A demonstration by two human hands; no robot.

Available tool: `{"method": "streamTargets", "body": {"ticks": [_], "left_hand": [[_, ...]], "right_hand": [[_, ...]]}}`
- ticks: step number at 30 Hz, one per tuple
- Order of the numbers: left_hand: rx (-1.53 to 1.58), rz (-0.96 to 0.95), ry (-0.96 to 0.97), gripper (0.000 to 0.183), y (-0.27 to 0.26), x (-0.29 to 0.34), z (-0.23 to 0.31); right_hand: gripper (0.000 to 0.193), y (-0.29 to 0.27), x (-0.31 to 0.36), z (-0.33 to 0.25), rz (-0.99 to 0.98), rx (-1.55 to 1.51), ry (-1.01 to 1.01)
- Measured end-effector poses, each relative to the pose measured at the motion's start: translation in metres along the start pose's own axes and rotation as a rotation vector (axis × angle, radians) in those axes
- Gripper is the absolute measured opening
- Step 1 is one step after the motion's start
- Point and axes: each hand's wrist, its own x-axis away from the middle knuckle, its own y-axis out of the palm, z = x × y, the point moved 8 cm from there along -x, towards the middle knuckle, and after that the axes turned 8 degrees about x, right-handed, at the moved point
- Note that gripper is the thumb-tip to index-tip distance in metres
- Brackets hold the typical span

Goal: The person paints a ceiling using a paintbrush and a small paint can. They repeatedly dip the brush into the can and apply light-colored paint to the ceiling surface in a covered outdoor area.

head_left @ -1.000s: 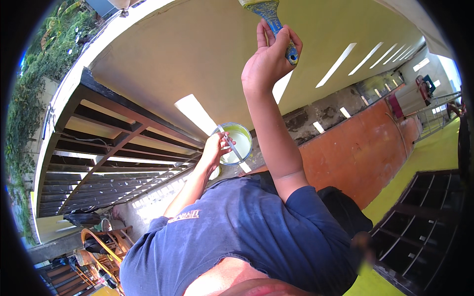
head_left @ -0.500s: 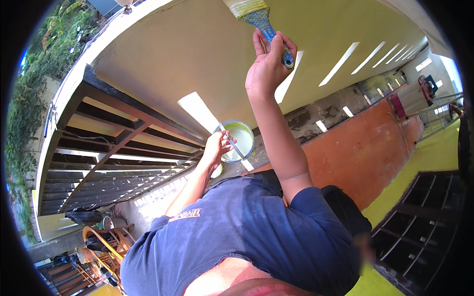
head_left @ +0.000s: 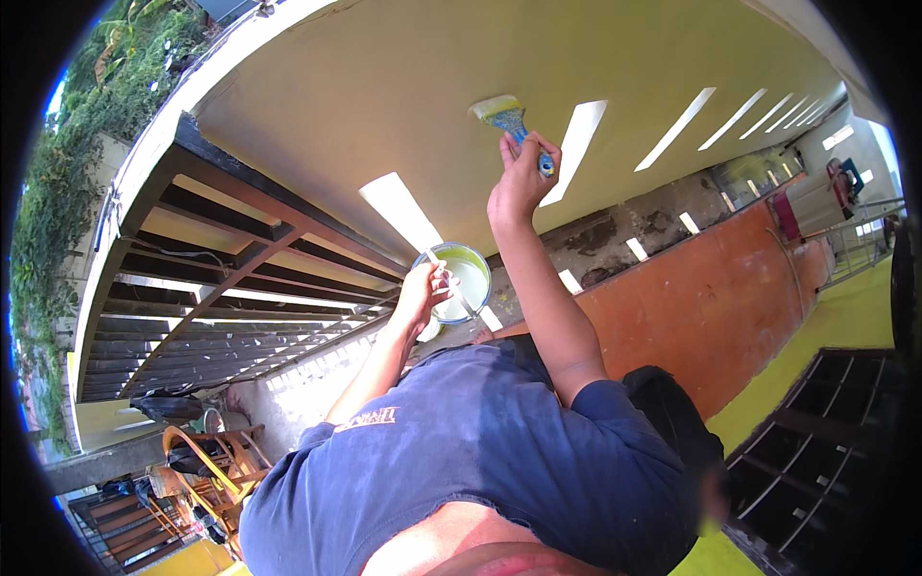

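My right hand grips a wide paintbrush by its blue, paint-spattered handle. Its pale bristles, stained yellow-green, lie against the upright wall, which runs from beige at left to yellow-green at right. Lower and to the left, my left hand has its fingers curled round the pale bar-like handle of a paint bucket. Whitish-green liquid paint fills part of the bucket, and yellow-green smears coat its inner wall. The palm side of my left hand is hidden.
A dark slatted gate stands close on my left. Beside the bucket is a small pale container. An orange floor stretches right, along the stained wall base. Wooden chairs stand at lower left, and a dark barred window is at right.
My right hand and the paintbrush have moved down the wall, and the whole brush head now shows. My left hand stays at the bucket's handle. The view has shifted slightly.
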Motion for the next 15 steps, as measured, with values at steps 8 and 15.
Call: {"method": "streamTargets", "body": {"ticks": [8, 15], "left_hand": [[0.011, 0.020, 0.021, 0.032, -0.003, 0.001, 0.003], [0.063, 0.060, -0.006, 0.032, -0.017, -0.004, -0.007]], "right_hand": [[0.012, 0.091, 0.016, -0.108, -0.301, -0.282, -0.254], [0.010, -0.047, 0.003, 0.057, -0.051, 0.069, -0.154]]}}
